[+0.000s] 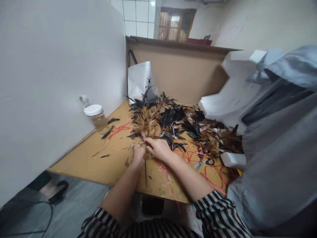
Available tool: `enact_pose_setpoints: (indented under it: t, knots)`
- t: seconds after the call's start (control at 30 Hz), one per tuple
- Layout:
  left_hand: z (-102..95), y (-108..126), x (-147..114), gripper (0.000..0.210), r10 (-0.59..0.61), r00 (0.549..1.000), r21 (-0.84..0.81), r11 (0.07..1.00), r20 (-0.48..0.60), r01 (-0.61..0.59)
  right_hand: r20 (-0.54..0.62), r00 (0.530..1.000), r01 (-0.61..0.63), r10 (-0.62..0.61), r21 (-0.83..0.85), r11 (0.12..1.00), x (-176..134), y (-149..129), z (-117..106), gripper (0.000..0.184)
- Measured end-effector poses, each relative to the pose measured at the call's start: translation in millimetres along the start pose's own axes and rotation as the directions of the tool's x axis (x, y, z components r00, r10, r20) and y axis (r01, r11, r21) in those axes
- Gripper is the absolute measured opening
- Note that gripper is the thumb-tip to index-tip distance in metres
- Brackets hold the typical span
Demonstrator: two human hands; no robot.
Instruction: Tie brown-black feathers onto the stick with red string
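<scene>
Both hands meet near the middle of the wooden table (116, 167), at the near end of a brown feather bundle (146, 120). My left hand (139, 152) is closed, its fingers pinching at the base of the feathers. From the right, my right hand (158, 147) closes on the same base, thumb and fingers together. The quill ends between the fingers are mostly hidden. Red string (165, 170) trails from under my right wrist toward the table's front edge. More black and brown feathers (173, 115) lie heaped just beyond and to the right.
Scissors (201, 162) lie among tangled red strings at right, near a white block (233, 160). A lidded jar (97, 118) stands by the left panel. Behind are a white bag (141, 79) and a cardboard wall (180, 69). Grey cloth (279, 148) hangs at right. Someone's foot (58, 191) shows lower left.
</scene>
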State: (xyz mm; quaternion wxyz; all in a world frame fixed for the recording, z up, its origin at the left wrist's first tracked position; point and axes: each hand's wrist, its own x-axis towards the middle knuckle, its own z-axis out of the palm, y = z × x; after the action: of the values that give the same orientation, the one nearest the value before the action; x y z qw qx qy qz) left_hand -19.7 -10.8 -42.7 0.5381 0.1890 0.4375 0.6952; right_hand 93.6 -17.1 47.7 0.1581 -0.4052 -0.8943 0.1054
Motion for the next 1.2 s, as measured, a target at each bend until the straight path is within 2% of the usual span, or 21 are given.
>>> enact_pose_setpoints:
  t: [0.07, 0.1, 0.17, 0.23, 0.3, 0.37, 0.4, 0.47, 0.53, 0.57, 0.6, 0.63, 0.67, 0.7, 0.73, 0.8, 0.87, 0.93, 0.97, 1.03, 1.2]
  knots:
    - [-1.2, -0.4, 1.3, 0.005, 0.040, 0.999, 0.019, 0.999, 0.008, -0.040, -0.021, 0.999, -0.027, 0.027, 0.002, 1.000, 5.0, 1.0, 8.8, 0.030]
    - [-1.8, -0.3, 1.8, 0.004, 0.062, 0.998, 0.037, 0.997, 0.015, -0.062, -0.042, 0.998, -0.039, 0.042, 0.060, 0.997, 7.1, 3.3, 12.7, 0.026]
    - [-2.1, 0.7, 2.2, 0.005, 0.075, 0.997, 0.073, 0.994, 0.020, -0.076, -0.057, 0.994, -0.077, 0.097, 0.284, 0.956, 10.2, 10.6, 17.6, 0.021]
    - [-1.2, 2.6, 0.7, 0.006, 0.057, 0.998, 0.072, 0.996, 0.024, -0.059, -0.024, 0.985, -0.126, 0.170, 0.570, 0.812, 10.9, 20.1, 16.6, 0.020]
    - [0.5, 5.3, -2.5, 0.006, 0.041, 0.998, 0.033, 0.999, 0.040, -0.043, -0.007, 0.967, -0.154, 0.256, 0.782, 0.604, 8.6, 31.8, 7.8, 0.024]
    - [2.5, 8.0, -6.3, 0.007, 0.038, 0.998, -0.006, 0.999, 0.050, -0.037, -0.048, 0.933, -0.130, 0.358, 0.880, 0.457, 3.1, 47.4, -8.2, 0.028]
    - [3.4, 9.3, -8.0, 0.008, 0.039, 0.998, -0.020, 0.999, 0.044, -0.038, -0.086, 0.905, -0.112, 0.416, 0.896, 0.429, -0.7, 57.2, -18.1, 0.028]
    - [4.7, 11.3, -10.3, 0.009, 0.039, 0.999, -0.034, 0.999, 0.029, -0.038, -0.192, 0.829, -0.086, 0.526, 0.884, 0.459, -10.1, 81.1, -39.2, 0.029]
    - [5.2, 12.5, -11.1, 0.011, 0.037, 0.999, -0.036, 0.999, 0.019, -0.037, -0.353, 0.720, -0.088, 0.598, 0.808, 0.582, -20.6, 108.5, -58.7, 0.029]
    - [5.3, 12.9, -11.0, 0.011, 0.034, 0.999, -0.034, 0.999, 0.014, -0.034, -0.448, 0.648, -0.113, 0.616, 0.743, 0.660, -25.6, 121.8, -67.0, 0.029]
    - [5.3, 13.1, -10.7, 0.011, 0.031, 0.999, -0.031, 0.999, 0.010, -0.030, -0.534, 0.574, -0.186, 0.620, 0.653, 0.734, -30.2, 133.4, -73.7, 0.029]
    - [5.1, 13.2, -10.4, 0.011, 0.029, 1.000, -0.030, 0.999, 0.008, -0.029, -0.603, 0.532, -0.284, 0.594, 0.534, 0.796, -33.9, 142.5, -78.7, 0.028]
    - [4.9, 13.2, -9.9, 0.012, 0.028, 1.000, -0.032, 0.999, 0.007, -0.028, -0.660, 0.518, -0.368, 0.544, 0.402, 0.838, -36.5, 148.4, -81.7, 0.028]
    - [4.7, 13.1, -9.6, 0.012, 0.027, 1.000, -0.035, 0.999, 0.007, -0.026, -0.695, 0.530, -0.426, 0.485, 0.276, 0.862, -37.5, 150.7, -82.3, 0.027]
    - [4.4, 12.9, -9.3, 0.012, 0.026, 1.000, -0.036, 0.999, 0.008, -0.025, -0.705, 0.567, -0.440, 0.426, 0.177, 0.880, -36.8, 149.2, -80.4, 0.026]
    - [3.6, 12.5, -8.9, 0.013, 0.022, 1.000, -0.035, 0.999, 0.007, -0.022, -0.645, 0.681, -0.343, 0.347, 0.138, 0.929, -30.2, 136.6, -69.1, 0.025]
    - [2.8, 12.2, -9.1, 0.014, 0.018, 1.000, -0.031, 0.999, 0.006, -0.018, -0.452, 0.837, -0.160, 0.308, 0.336, 0.928, -17.9, 115.8, -49.4, 0.023]
    - [2.4, 12.4, -9.6, 0.014, 0.020, 1.000, -0.024, 1.000, 0.009, -0.020, -0.150, 0.962, -0.093, 0.228, 0.606, 0.790, -3.1, 93.0, -25.8, 0.023]
    - [2.4, 12.6, -9.9, 0.013, 0.021, 1.000, -0.018, 1.000, 0.013, -0.021, -0.055, 0.981, -0.097, 0.185, 0.691, 0.717, 4.3, 82.6, -14.1, 0.024]
    - [2.6, 13.1, -10.5, 0.013, 0.028, 0.999, 0.000, 1.000, 0.026, -0.028, 0.012, 0.992, -0.091, 0.128, 0.768, 0.634, 16.9, 65.7, 5.9, 0.024]
    - [3.3, 12.2, -10.7, 0.012, 0.034, 0.997, 0.029, 0.999, 0.062, -0.036, 0.042, 0.992, 0.032, -0.116, 0.820, 0.571, 29.8, 47.5, 28.8, 0.014]
